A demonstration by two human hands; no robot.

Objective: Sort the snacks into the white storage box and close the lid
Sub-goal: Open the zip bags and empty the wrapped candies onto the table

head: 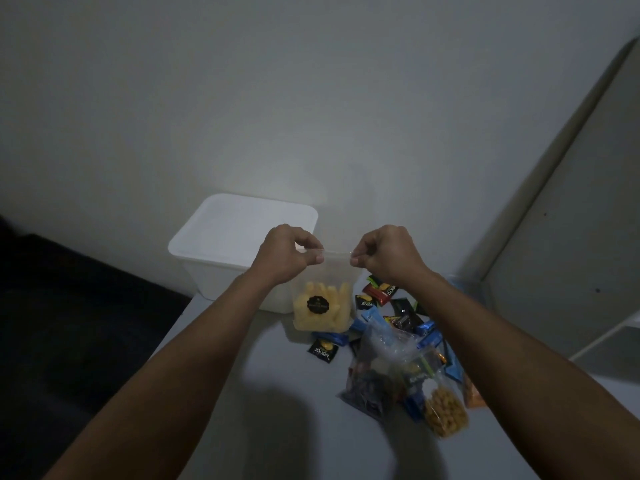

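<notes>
Both arms stretched forward, bare forearms converging over the worktop [277,393]. Left hand [285,252] knuckles-up, thumb and forefinger curled in a tight grip on the left top corner of a clear bag [322,306]; right hand [388,254] likewise, pinching the right top corner, remaining fingers folded into the palm. Bag held upright and taut between the two hands, just in front of the box [239,244] and overlapping its right front corner, lower end at the worktop though contact cannot be told. Thin glossy film, flat along the sealed top edge, lower half bulging with pale yellow stick-shaped snacks, a round black sticker with scalloped edge on the front. Box white, matte plastic, rounded corners, tapering walls, lid [242,220] seated flat on top. Right of the bag, a loose pile [398,344]: small black foil sachets with yellow print, red and blue wrappers, crinkled transparent pouches, one filled with knobbly golden nuts [445,412]. One black sachet [323,348] apart, near the bag's base. Worktop smooth, pale grey, dimly lit.
</notes>
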